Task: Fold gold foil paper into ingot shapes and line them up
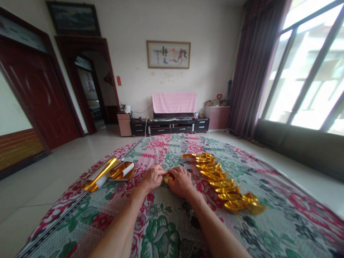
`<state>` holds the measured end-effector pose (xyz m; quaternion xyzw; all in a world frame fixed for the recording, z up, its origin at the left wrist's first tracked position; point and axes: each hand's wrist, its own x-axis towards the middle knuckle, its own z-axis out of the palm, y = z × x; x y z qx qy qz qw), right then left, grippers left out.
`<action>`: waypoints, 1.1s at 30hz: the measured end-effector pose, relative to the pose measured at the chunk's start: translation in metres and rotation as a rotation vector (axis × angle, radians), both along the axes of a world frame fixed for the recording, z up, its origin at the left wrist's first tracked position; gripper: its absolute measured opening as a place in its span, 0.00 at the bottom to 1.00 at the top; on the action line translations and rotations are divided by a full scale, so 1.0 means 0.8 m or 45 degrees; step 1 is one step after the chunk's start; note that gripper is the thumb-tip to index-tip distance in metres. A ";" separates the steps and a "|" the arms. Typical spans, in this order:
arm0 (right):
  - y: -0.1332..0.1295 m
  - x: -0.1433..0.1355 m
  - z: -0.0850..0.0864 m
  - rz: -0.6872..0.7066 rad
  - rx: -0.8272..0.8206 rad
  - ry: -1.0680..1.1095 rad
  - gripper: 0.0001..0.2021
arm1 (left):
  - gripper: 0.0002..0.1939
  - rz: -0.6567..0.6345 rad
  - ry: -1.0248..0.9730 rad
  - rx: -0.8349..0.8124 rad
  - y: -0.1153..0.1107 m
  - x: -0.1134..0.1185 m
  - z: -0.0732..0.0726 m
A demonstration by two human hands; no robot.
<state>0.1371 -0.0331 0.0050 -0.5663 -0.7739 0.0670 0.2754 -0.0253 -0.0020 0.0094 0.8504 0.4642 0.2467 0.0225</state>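
Observation:
Both my hands meet over the middle of a flowered cloth [161, 236]. Between them is a small piece of gold foil paper [167, 178], mostly hidden by the fingers. My left hand [152, 178] pinches its left end, fingers closed. My right hand [181, 181] is curled over the other side, thumb and fingertips pressed on it. To the right lies a row of several folded gold foil pieces [225, 184], boat-like in shape and overlapping. To the left are rolled sheets of gold foil paper [103, 172] with white backs, beside a shallow tray holding more foil [122, 171].
Beyond the cloth, a low black TV cabinet [172, 128] stands at the wall, with a pink cloth [174, 103] draped over something on it. A dark curtain [245, 71] and large window are on the right. Red-brown doors [37, 86] are on the left.

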 end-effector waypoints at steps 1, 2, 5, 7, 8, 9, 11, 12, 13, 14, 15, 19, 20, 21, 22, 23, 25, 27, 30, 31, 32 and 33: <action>0.001 0.000 -0.001 -0.002 0.004 0.004 0.12 | 0.19 -0.006 -0.006 0.002 0.000 0.000 -0.001; 0.002 0.000 -0.001 -0.005 0.010 0.010 0.12 | 0.19 -0.012 -0.013 0.005 0.000 0.000 -0.001; 0.003 0.000 -0.002 -0.019 0.017 0.032 0.12 | 0.19 -0.026 -0.036 0.017 -0.001 -0.001 -0.002; 0.004 0.001 -0.002 -0.027 0.010 0.050 0.11 | 0.19 -0.023 -0.046 0.019 -0.001 0.000 -0.002; 0.004 0.001 -0.001 -0.030 0.006 0.059 0.12 | 0.19 -0.018 -0.049 0.018 -0.001 0.000 -0.002; 0.004 0.001 -0.001 -0.031 0.003 0.068 0.12 | 0.18 -0.015 -0.050 0.016 -0.001 0.000 -0.002; 0.005 0.002 -0.001 -0.028 0.005 0.083 0.13 | 0.18 -0.010 -0.051 0.012 -0.001 0.000 -0.001; 0.005 0.002 -0.001 -0.024 0.008 0.087 0.13 | 0.18 -0.012 -0.052 0.009 -0.001 0.000 0.000; 0.004 0.003 0.000 -0.017 0.012 0.088 0.13 | 0.18 -0.013 -0.054 0.006 -0.002 0.000 0.000; 0.004 0.003 0.000 -0.007 0.018 0.086 0.13 | 0.19 -0.013 -0.055 0.003 -0.003 0.000 0.001; 0.003 0.003 0.000 0.006 0.024 0.083 0.12 | 0.19 -0.009 -0.057 0.001 -0.003 0.001 0.001; 0.001 0.004 0.002 0.060 0.061 0.068 0.10 | 0.19 0.022 -0.061 -0.013 -0.002 0.001 0.000; 0.000 0.004 0.002 0.067 0.069 0.066 0.10 | 0.20 0.029 -0.064 -0.015 -0.001 0.001 0.000; -0.001 0.005 0.002 0.075 0.076 0.059 0.10 | 0.20 0.034 -0.069 -0.017 -0.001 0.001 -0.001; -0.002 0.005 0.002 0.083 0.082 0.052 0.10 | 0.20 0.035 -0.072 -0.017 0.000 0.001 -0.002; -0.003 0.005 0.002 0.090 0.089 0.045 0.10 | 0.20 0.034 -0.074 -0.013 0.001 0.001 -0.002; -0.004 0.006 0.002 0.102 0.108 0.032 0.10 | 0.20 0.033 -0.073 0.001 0.001 0.002 -0.002; -0.005 0.006 0.002 0.104 0.124 0.022 0.10 | 0.19 0.037 -0.080 0.009 0.000 0.003 -0.001; -0.005 0.006 0.002 0.103 0.133 0.015 0.10 | 0.15 0.060 -0.119 0.000 -0.001 0.007 0.001; -0.005 0.006 0.002 0.106 0.134 0.016 0.10 | 0.14 0.072 -0.133 -0.008 0.000 0.008 0.001; -0.005 0.006 0.002 0.111 0.136 0.019 0.10 | 0.13 0.090 -0.145 -0.021 0.001 0.010 0.001; -0.005 0.006 0.002 0.116 0.137 0.020 0.09 | 0.12 0.115 -0.153 -0.039 0.003 0.012 0.001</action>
